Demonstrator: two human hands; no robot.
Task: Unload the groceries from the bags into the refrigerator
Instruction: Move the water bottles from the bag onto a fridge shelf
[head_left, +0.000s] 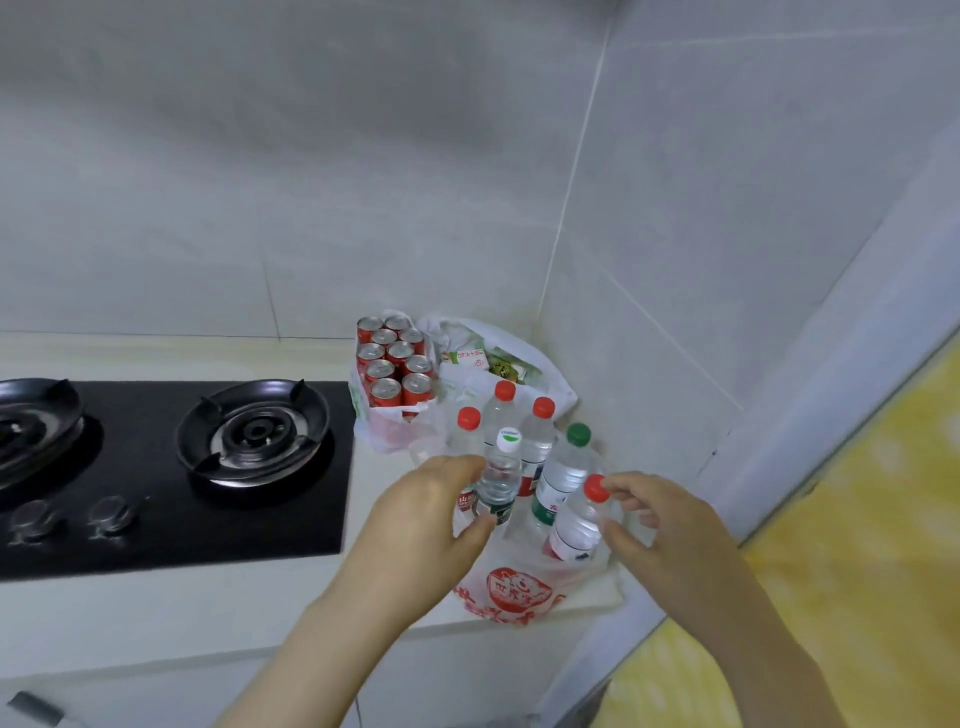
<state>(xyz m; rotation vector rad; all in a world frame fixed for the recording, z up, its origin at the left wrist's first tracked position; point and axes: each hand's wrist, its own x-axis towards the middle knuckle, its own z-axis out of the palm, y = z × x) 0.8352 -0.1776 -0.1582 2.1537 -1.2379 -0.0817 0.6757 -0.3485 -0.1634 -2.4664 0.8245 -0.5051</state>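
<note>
The white plastic bag printed in red (519, 592) stands open at the bench (156, 613) corner, packed with upright water bottles, and both hands work at its mouth. The left hand (415, 525) has its grip wrapped round the small clear bottle with a white cap (501, 478), thumb under and fingers over, at the bag's left rim. The right hand (670, 525) has a narrow grip on the clear bottle with a red cap (579, 519), one finger at the cap and the thumb on the body. That bottle leans towards the bag's right rim. Taking one bottle in each hand looks like a way to halve the trips, and holding them high, near the necks, suits lifting them straight out between their neighbours.

Inside the bag, a green-capped clear bottle (566, 467) stands between the two held ones, and three more red-capped bottles (504, 410) crowd behind. These could snag or topple as the pair comes out. Behind the bag sits a pack of red drink cans (395, 364) in thin plastic, with a second white bag of small packets (483, 364) beside it against the tiled wall (675, 234). Left of the bag lies a black glass gas hob (156, 467). The refrigerator is not in view, so every item is still waiting to be unloaded.
</note>
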